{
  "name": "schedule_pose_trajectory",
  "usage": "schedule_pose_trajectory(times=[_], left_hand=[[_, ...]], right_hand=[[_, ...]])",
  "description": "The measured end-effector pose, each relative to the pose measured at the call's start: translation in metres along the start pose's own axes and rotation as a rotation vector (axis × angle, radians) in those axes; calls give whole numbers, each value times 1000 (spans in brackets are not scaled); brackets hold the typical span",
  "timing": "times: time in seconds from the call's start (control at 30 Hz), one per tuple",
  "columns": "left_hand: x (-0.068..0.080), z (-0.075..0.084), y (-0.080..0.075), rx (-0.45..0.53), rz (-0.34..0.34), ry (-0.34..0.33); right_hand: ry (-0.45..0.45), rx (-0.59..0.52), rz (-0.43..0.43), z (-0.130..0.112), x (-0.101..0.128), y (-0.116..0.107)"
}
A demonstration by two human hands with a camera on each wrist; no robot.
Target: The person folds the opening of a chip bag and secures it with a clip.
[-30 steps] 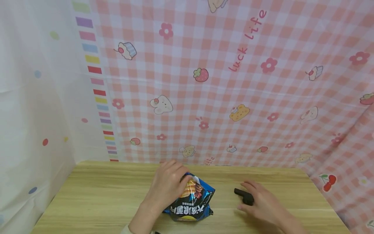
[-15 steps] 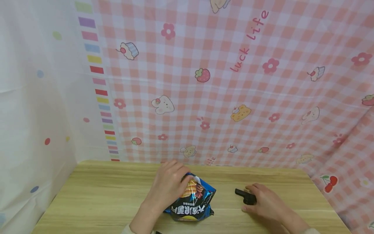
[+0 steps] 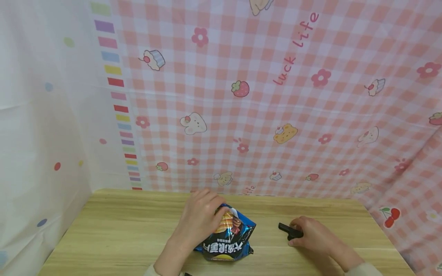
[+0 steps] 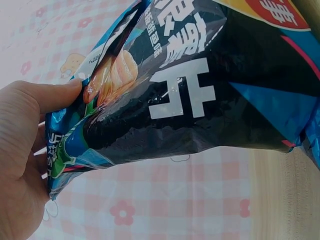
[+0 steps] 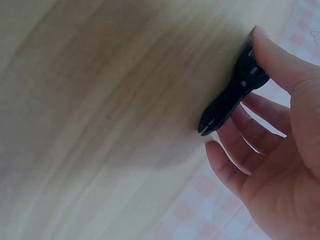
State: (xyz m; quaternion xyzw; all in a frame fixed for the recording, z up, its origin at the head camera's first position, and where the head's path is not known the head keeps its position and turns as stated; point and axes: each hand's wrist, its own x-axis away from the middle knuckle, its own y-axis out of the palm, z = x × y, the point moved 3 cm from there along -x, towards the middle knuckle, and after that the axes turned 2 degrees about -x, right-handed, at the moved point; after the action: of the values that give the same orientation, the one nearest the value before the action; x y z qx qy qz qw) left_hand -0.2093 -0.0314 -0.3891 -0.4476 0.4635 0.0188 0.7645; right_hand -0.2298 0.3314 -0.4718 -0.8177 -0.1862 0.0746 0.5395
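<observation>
My left hand grips a blue-and-black bag of potato chips by its upper left end. In the left wrist view the thumb lies on the front of the chip bag and the fingers go behind it, partly hidden. To the right, my right hand holds a small black tool with a narrow arm and a wider body. The right wrist view shows the thumb at one end of the black tool and the fingers along its far side. Its exact kind I cannot tell.
Both hands work over a light wooden table. A pink checked cloth with cartoon prints hangs behind it and on the right. On the left hangs a white cloth with coloured dots. A small dark object shows by the left sleeve.
My right hand has closed in on the black tool, its fingers and thumb drawing together around it. The left hand and the chip bag have stayed nearly still.
</observation>
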Motion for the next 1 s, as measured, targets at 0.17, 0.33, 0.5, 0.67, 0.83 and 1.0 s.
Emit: schedule_pose_trajectory(times=[0.17,0.33,0.5,0.67,0.83,1.0], left_hand=[[0,0,0,-1,-8,-5],[-1,0,0,-3,-13,-3],[-1,0,0,3,-6,3],[-1,1,-1,1,-2,10],[-1,1,-1,1,-1,10],[-1,1,-1,2,-1,9]], right_hand=[[5,-39,-37,-2,-2,-5],[24,-25,-54,-5,-2,-8],[57,-25,-46,-5,-2,-8],[74,18,-12,-6,-2,-7],[65,57,52,-5,-1,-5],[37,92,138,-4,1,-4]])
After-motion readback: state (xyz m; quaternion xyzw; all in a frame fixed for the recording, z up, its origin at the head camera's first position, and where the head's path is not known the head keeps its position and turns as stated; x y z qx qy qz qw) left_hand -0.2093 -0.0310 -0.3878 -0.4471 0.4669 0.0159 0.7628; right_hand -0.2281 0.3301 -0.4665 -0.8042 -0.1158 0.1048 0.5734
